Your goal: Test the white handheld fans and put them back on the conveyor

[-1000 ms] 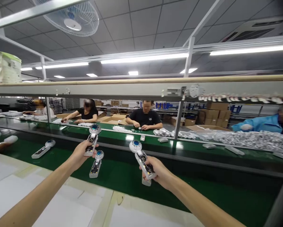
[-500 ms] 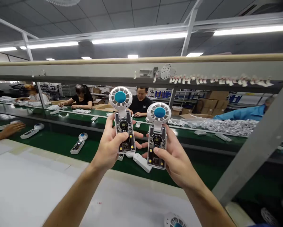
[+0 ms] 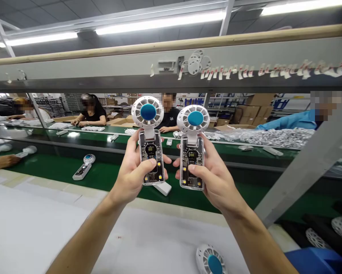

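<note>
My left hand holds a handheld fan upright, thumb pressed on its front. My right hand grips a second handheld fan the same way. Both have a white round head with a blue centre disc, and a handle whose front shows a dark circuit board with a small lit display and yellow-white squares. The two fans stand side by side, slightly apart, above the green conveyor belt. Behind the left fan's lower end, a white handle-shaped piece lies on the belt, partly hidden.
Another fan rests on the white worktable below my hands. A fan lies on the belt at left, near a co-worker's hand. A slanted grey post rises at right. Co-workers sit across the belt.
The right fan has risen nearly level with the left one. My view has tilted down. Pieces on the belt have shifted left, and the co-worker's hand at left now touches a white fan.
</note>
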{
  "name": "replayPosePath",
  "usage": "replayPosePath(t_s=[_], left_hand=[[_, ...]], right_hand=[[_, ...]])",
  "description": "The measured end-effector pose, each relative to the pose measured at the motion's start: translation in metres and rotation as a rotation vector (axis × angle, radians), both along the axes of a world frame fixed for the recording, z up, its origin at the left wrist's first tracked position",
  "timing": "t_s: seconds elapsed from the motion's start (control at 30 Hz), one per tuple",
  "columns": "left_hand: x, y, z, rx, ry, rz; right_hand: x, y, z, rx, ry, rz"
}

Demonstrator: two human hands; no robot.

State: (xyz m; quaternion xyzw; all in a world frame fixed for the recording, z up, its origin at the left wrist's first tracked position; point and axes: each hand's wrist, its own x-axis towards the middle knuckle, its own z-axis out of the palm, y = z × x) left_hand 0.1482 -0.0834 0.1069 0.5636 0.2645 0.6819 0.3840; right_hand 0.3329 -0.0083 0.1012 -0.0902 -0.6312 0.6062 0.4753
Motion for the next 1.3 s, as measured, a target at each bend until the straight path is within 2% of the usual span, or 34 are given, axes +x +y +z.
replayPosePath(t_s=[0.47, 0.6, 1.3], left_hand=[[0.002, 0.001, 0.005, -0.103, -0.069, -0.040], [0.002, 0.003, 0.004, -0.095, -0.093, -0.042], [0.004, 0.012, -0.005, -0.023, -0.097, 0.000]], right_hand=[[-0.001, 0.001, -0.002, -0.046, -0.052, -0.041], [-0.003, 0.003, -0.006, 0.000, -0.036, -0.069], [-0.005, 0.001, -0.005, -0.014, -0.048, -0.120]])
